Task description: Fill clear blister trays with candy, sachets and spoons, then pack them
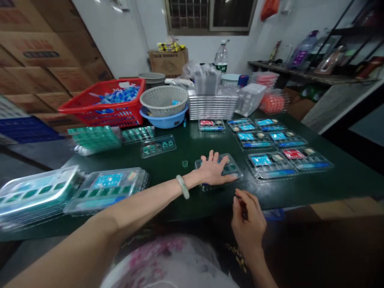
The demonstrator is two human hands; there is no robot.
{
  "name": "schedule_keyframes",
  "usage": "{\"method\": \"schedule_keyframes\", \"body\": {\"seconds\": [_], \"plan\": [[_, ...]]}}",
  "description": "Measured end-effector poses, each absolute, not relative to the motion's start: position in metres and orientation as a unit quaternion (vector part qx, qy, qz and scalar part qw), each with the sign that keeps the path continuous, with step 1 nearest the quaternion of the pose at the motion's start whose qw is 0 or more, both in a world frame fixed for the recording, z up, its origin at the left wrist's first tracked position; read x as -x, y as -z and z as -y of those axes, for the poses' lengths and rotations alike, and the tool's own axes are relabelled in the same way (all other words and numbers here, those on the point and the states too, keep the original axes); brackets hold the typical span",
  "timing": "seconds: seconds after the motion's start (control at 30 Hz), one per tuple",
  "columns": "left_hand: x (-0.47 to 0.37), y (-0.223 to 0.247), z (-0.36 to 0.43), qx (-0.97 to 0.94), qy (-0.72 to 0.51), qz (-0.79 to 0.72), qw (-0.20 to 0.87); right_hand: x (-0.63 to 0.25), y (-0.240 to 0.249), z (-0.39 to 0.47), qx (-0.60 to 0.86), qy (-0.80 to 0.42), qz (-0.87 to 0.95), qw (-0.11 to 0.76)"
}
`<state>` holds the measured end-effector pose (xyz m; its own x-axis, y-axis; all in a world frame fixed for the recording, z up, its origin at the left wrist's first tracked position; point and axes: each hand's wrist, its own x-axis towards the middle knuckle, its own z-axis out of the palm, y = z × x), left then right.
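My left hand (211, 169) lies flat with spread fingers on a clear plastic case (234, 161), covering most of what is inside. Near the table's front edge, my right hand (249, 221) is loosely curled, thumb close to the fingertips; whatever it may hold is hidden. One small green square piece (185, 163) lies loose, left of the case. Farther left is a clear tray insert (159, 147) with several green pieces in its pockets. To the right, filled clear cases (271, 165) with blue or red packets and blue pens are laid out in rows.
Stacked filled cases (109, 188) occupy the left front, with green strips (94, 139) behind them. A red basket (120, 105) of blue items, a grey colander (164, 100) over a blue basin (168, 121), and stacked clear trays (213, 106) line the back.
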<state>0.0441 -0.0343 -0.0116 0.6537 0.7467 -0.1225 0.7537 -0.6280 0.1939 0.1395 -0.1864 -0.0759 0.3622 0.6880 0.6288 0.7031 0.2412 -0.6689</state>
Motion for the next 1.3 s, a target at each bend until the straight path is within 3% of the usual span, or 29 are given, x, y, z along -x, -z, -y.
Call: {"method": "schedule_keyframes", "body": {"seconds": [0.1,0.23,0.37,0.7,0.9,1.03,1.2,1.3], "plan": [[-0.007,-0.02,0.011,-0.9,-0.04,-0.422,0.099,-0.14,0.063,0.179,0.598,0.022,0.582,0.551],[0.058,-0.042,-0.015,-0.896,0.014,-0.423,0.132,-0.131,0.055,0.169,0.564,0.0,0.617,0.55],[0.092,-0.033,-0.017,-0.916,0.049,-0.349,0.192,-0.114,0.052,0.155,0.536,-0.039,0.646,0.542],[0.086,-0.009,-0.032,-0.916,-0.009,-0.295,0.273,-0.089,0.05,0.12,0.522,-0.076,0.68,0.509],[0.098,-0.028,-0.017,-0.861,-0.061,-0.311,0.397,-0.071,0.038,0.101,0.533,-0.12,0.685,0.481],[0.11,-0.037,0.004,-0.799,-0.105,-0.338,0.487,-0.054,0.028,0.092,0.508,-0.146,0.677,0.512],[0.123,-0.032,0.025,-0.584,-0.191,-0.392,0.685,-0.041,0.029,0.087,0.468,-0.112,0.703,0.524],[0.13,-0.027,0.032,-0.492,-0.221,-0.385,0.749,-0.038,0.034,0.084,0.445,-0.101,0.726,0.515]]}}
